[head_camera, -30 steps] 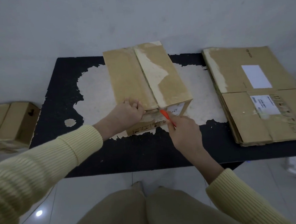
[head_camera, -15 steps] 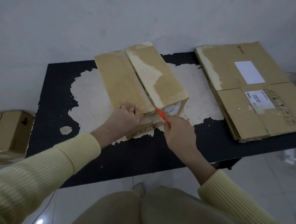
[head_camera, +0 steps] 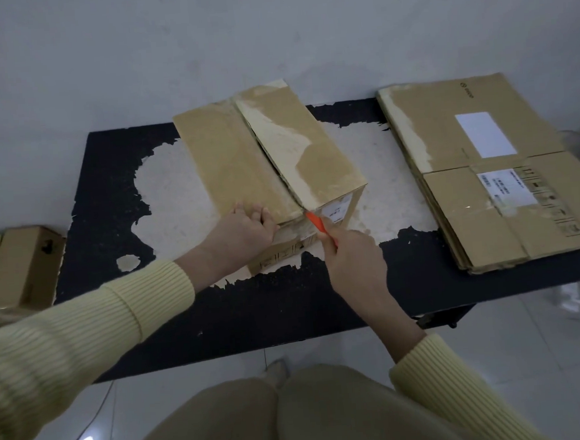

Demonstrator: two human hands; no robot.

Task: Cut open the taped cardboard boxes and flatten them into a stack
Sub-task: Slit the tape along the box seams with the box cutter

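The box [head_camera: 270,159] sits mid-worktop [head_camera: 108,198], its centre seam running away from the person. The right hand [head_camera: 352,253], grip closed round an orange knife [head_camera: 316,222], has the blade at the seam's near end. Just beside it, the left hand [head_camera: 245,233] clutches the box's near edge.

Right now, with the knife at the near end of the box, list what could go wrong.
The left hand grips the box edge beside the knife; a sideways slip could cut that hand. The right hand holds the knife with its tip at the seam, handle toward the body; if the cardboard gives suddenly, a pull could bring it toward the person.
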